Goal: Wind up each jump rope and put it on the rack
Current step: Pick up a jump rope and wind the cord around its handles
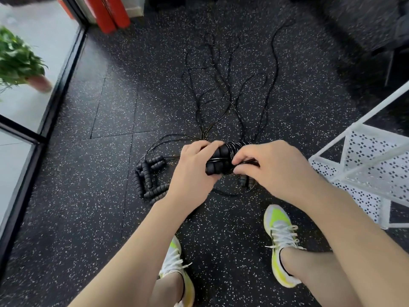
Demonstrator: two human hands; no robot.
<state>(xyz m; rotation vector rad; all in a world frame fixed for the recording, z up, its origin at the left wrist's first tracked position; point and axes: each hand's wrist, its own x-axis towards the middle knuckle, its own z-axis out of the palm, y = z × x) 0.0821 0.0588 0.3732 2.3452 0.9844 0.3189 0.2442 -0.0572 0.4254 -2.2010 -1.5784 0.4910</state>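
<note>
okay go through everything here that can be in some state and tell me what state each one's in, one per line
left hand: grips the paired handles
right hand: pinches the cord at the bundle
jump rope in hand: cord partly wound round its handles
loose cords: unwound, spread on the floor
spare handles: heaped on the floor, unwound
white rack: upright, no rope visible on it

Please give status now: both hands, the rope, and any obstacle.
Left hand grips handles; right hand pinches cord. Winding unfinished. Rack to the right; loose ropes on floor.
</note>
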